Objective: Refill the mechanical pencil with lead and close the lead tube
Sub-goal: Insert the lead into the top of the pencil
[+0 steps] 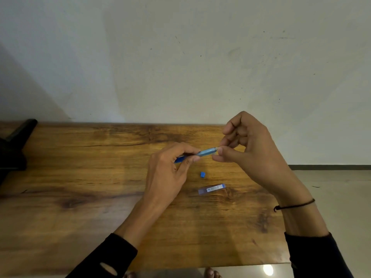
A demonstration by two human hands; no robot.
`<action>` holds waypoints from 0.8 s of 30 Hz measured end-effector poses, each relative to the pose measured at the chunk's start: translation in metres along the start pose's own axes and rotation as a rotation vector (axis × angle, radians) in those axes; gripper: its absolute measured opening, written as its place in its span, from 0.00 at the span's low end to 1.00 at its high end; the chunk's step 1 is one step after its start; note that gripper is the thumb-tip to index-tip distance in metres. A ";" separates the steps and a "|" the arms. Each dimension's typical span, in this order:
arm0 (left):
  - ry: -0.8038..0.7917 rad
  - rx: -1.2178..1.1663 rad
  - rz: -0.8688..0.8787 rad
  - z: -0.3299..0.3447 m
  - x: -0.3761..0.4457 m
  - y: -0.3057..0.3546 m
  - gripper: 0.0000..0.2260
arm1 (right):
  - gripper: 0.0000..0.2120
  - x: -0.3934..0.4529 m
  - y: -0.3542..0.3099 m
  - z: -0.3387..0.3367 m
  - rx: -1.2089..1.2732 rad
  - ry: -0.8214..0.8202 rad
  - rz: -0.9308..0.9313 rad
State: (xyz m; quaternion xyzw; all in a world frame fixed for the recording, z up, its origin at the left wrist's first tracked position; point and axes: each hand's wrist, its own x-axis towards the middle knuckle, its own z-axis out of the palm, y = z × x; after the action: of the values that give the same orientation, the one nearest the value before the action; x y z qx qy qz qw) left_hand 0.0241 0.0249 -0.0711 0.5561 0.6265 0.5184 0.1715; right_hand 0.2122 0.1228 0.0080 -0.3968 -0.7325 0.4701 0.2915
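My left hand (170,169) grips a blue mechanical pencil (206,151) around its middle, holding it above the wooden table (80,177) with its pale upper end pointing right. My right hand (247,145) pinches with thumb and forefinger at that right end; whatever is between the fingertips is too small to tell. A small blue cap (203,174) lies on the table just below the pencil. The clear lead tube (211,189) with a blue label lies flat further toward me, untouched by either hand.
A dark object (14,143) sits at the table's far left edge. A pale wall stands right behind the table. The table's right edge is under my right forearm, with tiled floor (341,187) beyond it.
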 end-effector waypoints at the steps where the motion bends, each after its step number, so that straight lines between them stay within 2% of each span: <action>1: 0.007 0.018 0.019 0.000 0.000 0.001 0.05 | 0.18 0.000 0.002 -0.001 0.060 -0.007 0.033; 7: 0.048 0.133 0.083 -0.002 -0.002 0.006 0.04 | 0.15 0.000 0.004 -0.003 0.118 -0.039 0.083; 14: 0.093 0.261 0.156 -0.003 -0.003 0.010 0.03 | 0.19 0.001 0.000 0.003 -0.177 -0.013 -0.050; 20: 0.115 0.247 0.137 -0.005 -0.002 0.010 0.03 | 0.19 0.000 0.000 0.007 -0.211 0.026 -0.142; 24: 0.093 0.233 0.124 -0.005 -0.002 0.008 0.04 | 0.19 -0.001 -0.001 0.013 -0.333 0.045 -0.222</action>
State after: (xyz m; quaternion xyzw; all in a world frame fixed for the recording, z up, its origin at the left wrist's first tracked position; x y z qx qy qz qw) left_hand 0.0253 0.0198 -0.0629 0.5853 0.6541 0.4771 0.0440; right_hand 0.2014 0.1159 0.0041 -0.3666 -0.8327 0.2984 0.2884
